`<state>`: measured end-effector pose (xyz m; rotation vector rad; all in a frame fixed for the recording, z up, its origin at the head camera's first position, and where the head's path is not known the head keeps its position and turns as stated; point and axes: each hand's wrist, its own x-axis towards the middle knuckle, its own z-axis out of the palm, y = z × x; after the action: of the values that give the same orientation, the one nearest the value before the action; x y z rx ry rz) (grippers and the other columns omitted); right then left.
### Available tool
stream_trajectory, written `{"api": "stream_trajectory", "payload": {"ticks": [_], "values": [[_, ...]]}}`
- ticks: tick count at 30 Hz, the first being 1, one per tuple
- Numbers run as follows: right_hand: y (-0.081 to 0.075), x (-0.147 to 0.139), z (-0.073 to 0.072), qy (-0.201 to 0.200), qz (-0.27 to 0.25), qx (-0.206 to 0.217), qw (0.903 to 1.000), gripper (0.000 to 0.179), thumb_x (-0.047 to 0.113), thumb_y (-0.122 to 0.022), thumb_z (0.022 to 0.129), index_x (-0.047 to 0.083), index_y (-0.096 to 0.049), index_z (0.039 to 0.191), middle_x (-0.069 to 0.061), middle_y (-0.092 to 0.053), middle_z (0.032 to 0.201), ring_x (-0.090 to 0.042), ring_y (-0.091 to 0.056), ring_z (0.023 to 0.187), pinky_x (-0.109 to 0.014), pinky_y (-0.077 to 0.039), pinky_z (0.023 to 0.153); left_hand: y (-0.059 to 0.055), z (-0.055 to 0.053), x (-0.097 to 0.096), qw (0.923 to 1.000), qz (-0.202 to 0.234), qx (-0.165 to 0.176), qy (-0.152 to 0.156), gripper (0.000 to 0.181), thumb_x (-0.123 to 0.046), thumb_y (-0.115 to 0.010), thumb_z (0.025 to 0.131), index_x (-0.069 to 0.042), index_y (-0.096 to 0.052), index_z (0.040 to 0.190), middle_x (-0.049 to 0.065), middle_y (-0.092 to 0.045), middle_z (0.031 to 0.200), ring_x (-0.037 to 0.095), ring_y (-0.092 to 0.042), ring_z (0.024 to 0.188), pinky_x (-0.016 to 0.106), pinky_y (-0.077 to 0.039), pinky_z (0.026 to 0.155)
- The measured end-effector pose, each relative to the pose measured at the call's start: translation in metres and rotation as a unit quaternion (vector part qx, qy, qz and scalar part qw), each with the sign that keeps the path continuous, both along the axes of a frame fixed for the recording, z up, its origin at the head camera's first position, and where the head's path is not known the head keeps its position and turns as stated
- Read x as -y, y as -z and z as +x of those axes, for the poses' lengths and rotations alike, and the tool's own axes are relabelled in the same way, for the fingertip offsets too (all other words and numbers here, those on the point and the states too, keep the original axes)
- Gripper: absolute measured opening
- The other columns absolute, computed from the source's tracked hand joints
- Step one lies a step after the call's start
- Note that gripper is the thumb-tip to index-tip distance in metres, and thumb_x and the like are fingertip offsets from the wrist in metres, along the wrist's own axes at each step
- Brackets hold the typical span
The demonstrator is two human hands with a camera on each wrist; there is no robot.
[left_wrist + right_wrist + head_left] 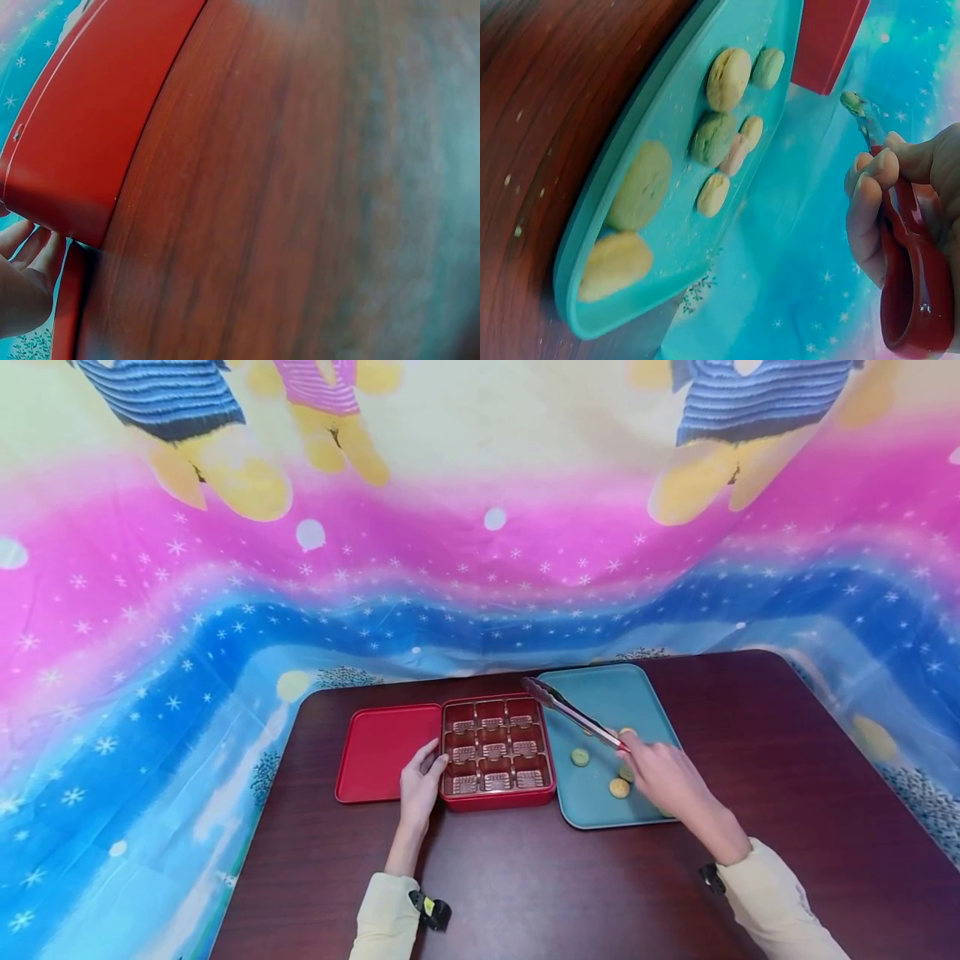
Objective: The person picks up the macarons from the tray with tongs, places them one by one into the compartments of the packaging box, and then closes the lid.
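My left hand (421, 783) rests against the left side of a red tin (495, 802), its fingers fairly straight at the rim and wall. A clear plastic insert (494, 750) divides the tin into several compartments. In my right hand (666, 777) I hold metal tongs (573, 713) by their red handles (911, 277). The tongs reach left over the teal tray, and their tips overlap the tin's back right corner. A small greenish macaron (850, 100) shows at the tips in the right wrist view. Several green, yellow and pink macarons (729, 79) lie on the teal tray (600, 806).
A red lid (386, 752) lies flat to the left of the tin. Tin and tray stand side by side on a dark wooden table (510, 877). A colourful printed cloth (480, 568) hangs behind the table. Crumbs dot the tray.
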<state>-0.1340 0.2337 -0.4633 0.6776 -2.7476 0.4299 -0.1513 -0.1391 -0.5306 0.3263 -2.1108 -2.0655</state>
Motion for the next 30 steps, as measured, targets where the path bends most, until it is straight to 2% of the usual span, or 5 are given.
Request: {"api": "stream_trajectory", "payload": {"ticks": [6,12,20,25,30], "values": [[0.003,0.011,-0.003,-0.025,-0.016,-0.019,0.9994,0.03,0.013,-0.066,0.102,-0.004,-0.062,0.127,0.007,-0.036,0.058,-0.006,-0.029,0.043,-0.025,-0.029,0.041,-0.001,0.0,0.0,1.0,0.004,-0.005,0.002,0.042,-0.004,-0.066,0.1,0.006,-0.06,0.14,0.027,-0.06,0.14,0.036,-0.053,0.136,0.051,-0.042,0.111],[0.007,0.018,-0.003,-0.039,-0.009,-0.052,0.9978,0.057,0.048,-0.02,0.106,0.002,-0.052,0.115,0.006,-0.032,0.06,-0.006,-0.028,0.041,-0.024,-0.027,0.039,0.001,-0.001,0.001,1.0,-0.002,-0.001,0.001,0.043,-0.004,-0.065,0.1,0.006,-0.059,0.141,0.027,-0.059,0.141,0.038,-0.052,0.137,0.051,-0.042,0.111],[0.015,0.026,-0.004,-0.029,-0.002,-0.042,0.9987,0.03,0.006,-0.075,0.094,-0.002,-0.05,0.108,0.005,-0.031,0.055,-0.009,-0.03,0.038,-0.026,-0.027,0.037,-0.022,0.008,-0.003,0.9999,-0.009,-0.004,0.014,0.041,0.002,-0.062,0.1,0.013,-0.057,0.138,0.032,-0.059,0.138,0.042,-0.054,0.134,0.05,-0.046,0.108],[0.019,0.028,-0.004,-0.018,0.0,-0.019,0.9997,0.024,0.006,-0.076,0.093,0.004,-0.053,0.1,0.004,-0.033,0.054,-0.011,-0.034,0.039,-0.027,-0.03,0.037,-0.04,0.017,-0.006,0.9997,-0.015,-0.003,0.02,0.04,0.002,-0.061,0.1,0.013,-0.057,0.138,0.031,-0.059,0.139,0.041,-0.054,0.134,0.049,-0.046,0.108],[0.021,0.029,-0.004,-0.011,-0.005,0.0,0.9999,0.025,0.011,-0.075,0.095,0.002,-0.053,0.102,0.005,-0.034,0.055,-0.009,-0.034,0.04,-0.024,-0.03,0.037,-0.026,0.01,-0.003,0.9998,-0.015,0.0,0.015,0.041,0.002,-0.062,0.1,0.013,-0.057,0.139,0.031,-0.059,0.139,0.042,-0.053,0.134,0.053,-0.044,0.109]]}}
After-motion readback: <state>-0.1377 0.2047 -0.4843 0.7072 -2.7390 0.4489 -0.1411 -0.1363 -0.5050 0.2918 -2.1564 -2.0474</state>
